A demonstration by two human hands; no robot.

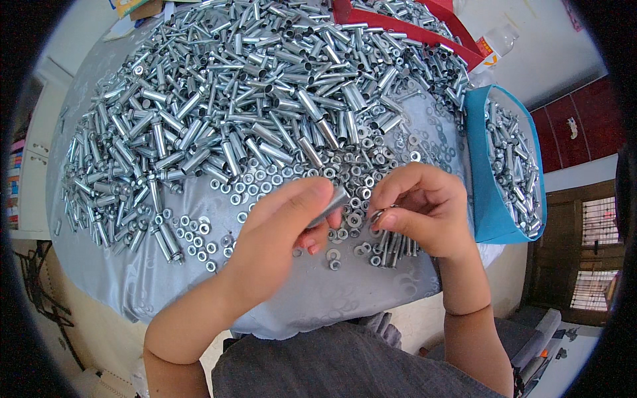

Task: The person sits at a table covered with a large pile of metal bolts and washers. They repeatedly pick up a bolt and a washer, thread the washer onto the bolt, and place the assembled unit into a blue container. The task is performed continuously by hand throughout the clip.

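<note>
My left hand (pixel 282 222) is closed around a shiny metal sleeve (pixel 330 207), whose end sticks out between thumb and fingers toward my other hand. Close by on the right, my right hand (pixel 428 209) pinches a small washer (pixel 377 216) between thumb and fingertips; the fingers partly cover it. Under my right hand lies a bunch of bolts (pixel 391 251). Loose nuts (pixel 265 178) and washers (pixel 334 254) are scattered around and beyond both hands. Behind them rises a big heap of metal sleeves (pixel 265 86).
A blue fabric bin (pixel 488 199) full of assembled bolts stands at the right edge of the table. At the far side sits a red tray (pixel 411 38) of metal parts, with a plastic bottle (pixel 502 41) beside it. A grey, glossy tablecloth (pixel 279 305) covers the table.
</note>
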